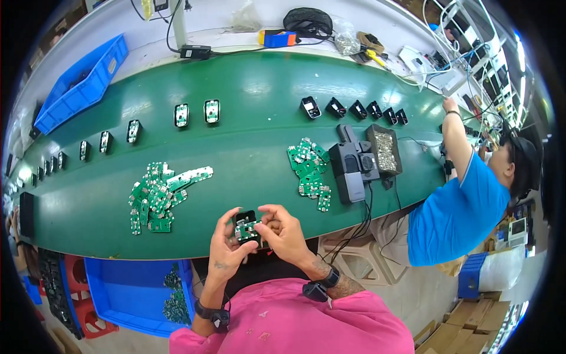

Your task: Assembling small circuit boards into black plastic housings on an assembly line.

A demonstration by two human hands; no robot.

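Observation:
Near the front edge of the green table, my left hand is wrapped round the side of a small black plastic case. A green circuit board sits at the mouth of that case; whether it is fully seated cannot be told. My right hand is closed at the case's other side, its thumb on the board's edge. To the left lies a heap of loose green circuit boards. A second pile of boards lies ahead on the right.
Black cases with boards line the table's left; several more cases stand at far right. Beside a black device is a box of small metal parts. Blue bins flank the table. A person in blue works at right.

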